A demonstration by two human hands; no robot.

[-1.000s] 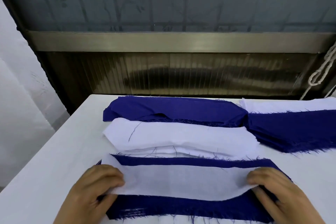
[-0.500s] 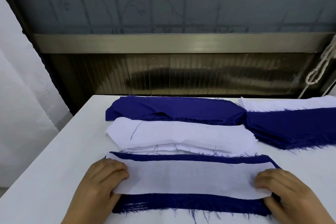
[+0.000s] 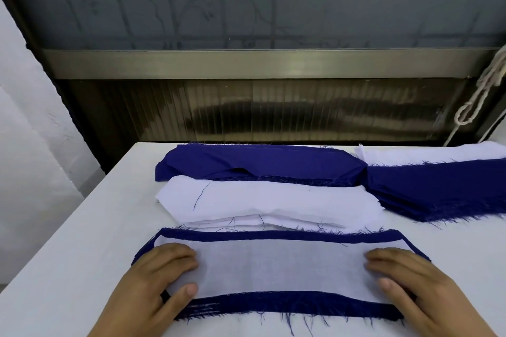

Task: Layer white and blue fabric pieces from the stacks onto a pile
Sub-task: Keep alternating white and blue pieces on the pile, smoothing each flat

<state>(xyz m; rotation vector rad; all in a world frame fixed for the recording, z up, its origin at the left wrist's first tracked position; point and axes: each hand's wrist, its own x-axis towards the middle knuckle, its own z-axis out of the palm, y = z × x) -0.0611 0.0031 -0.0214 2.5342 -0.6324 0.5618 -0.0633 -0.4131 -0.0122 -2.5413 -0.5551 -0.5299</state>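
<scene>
1. A thin white fabric piece [image 3: 279,268] lies flat on top of a blue fabric piece [image 3: 290,306] at the near edge of the white table [image 3: 82,241]. This is the pile.
2. The blue piece is bigger, so a blue strip shows along the far side and the near side of the white one. Its edges are frayed, with loose threads sticking out.
3. The left hand [image 3: 153,279] lies flat on the left end of the white piece, fingers straight, thumb pressing near its front edge.
4. The right hand [image 3: 405,279] lies flat on the right end the same way. The two hands are well apart.
5. Just behind the pile is a white stack [image 3: 268,200], with a dark thread on top.
6. Behind that is a blue stack [image 3: 260,163].
7. To the right lies another blue stack [image 3: 438,189], with more white fabric [image 3: 438,154] behind it.
8. A pale rope [image 3: 482,90] hangs at the right by the window.
9. No writing or labels can be seen.
</scene>
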